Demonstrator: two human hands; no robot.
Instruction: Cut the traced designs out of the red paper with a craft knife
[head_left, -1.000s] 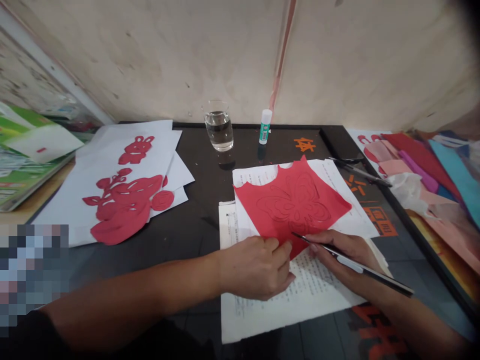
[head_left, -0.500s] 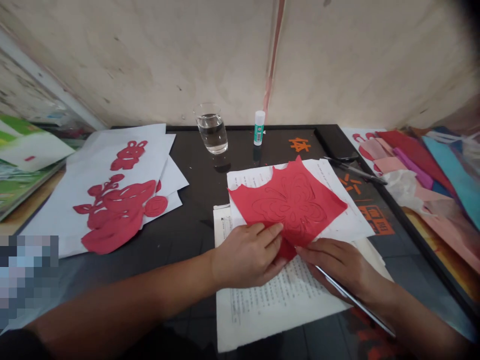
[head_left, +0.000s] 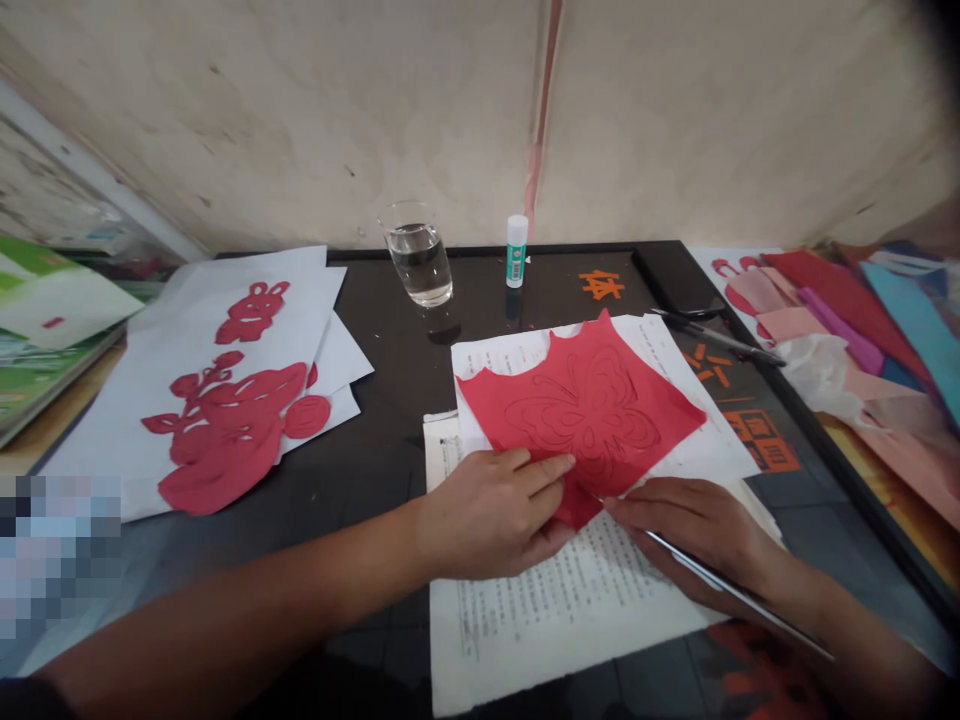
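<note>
One red paper sheet on printed pages; left grip pinching its lower corner, right grip closed around craft knife. Thin, limp, fragile along cut lines; safest hold at uncut margin.

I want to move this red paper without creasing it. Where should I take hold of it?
Pinch the red paper at its left corner, coming in from the left with your fingers. That corner lies flat on the white printed sheets and sits well away from the butterfly lines in the middle.
</note>
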